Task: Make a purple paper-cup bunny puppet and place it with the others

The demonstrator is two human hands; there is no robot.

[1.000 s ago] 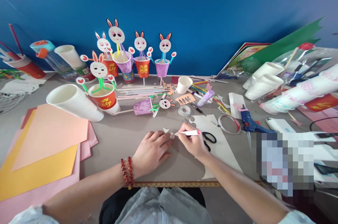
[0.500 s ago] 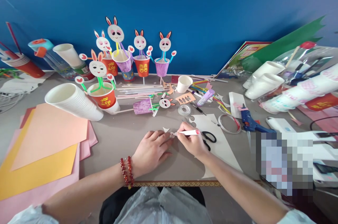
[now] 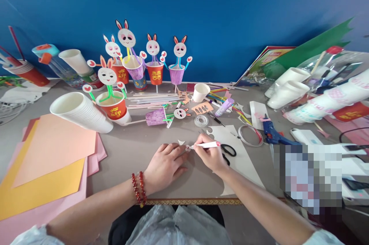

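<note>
My right hand [image 3: 210, 154] pinches a white pen with a red end [image 3: 206, 145], its tip on a small white paper cut-out [image 3: 187, 147] on the grey table. My left hand [image 3: 165, 164] lies flat on the table with its fingertips pressing that cut-out; a red bead bracelet is on the wrist. Black scissors [image 3: 227, 150] lie just right of my right hand on a white sheet [image 3: 239, 156]. A second small white scrap [image 3: 181, 142] lies just beyond my left fingers.
Paper-cup rabbits [image 3: 155, 60] stand at the back by the blue wall. A stack of white cups [image 3: 79, 111] lies on its side at left, near orange and pink paper sheets [image 3: 49, 156]. Straws [image 3: 150, 99], tape roll [image 3: 201, 120] and blue glue gun [image 3: 272, 133] lie nearby.
Hardly anything differs: both hands stay on the small cut-out with the pen tip on it, and only the camera view shifts slightly.
</note>
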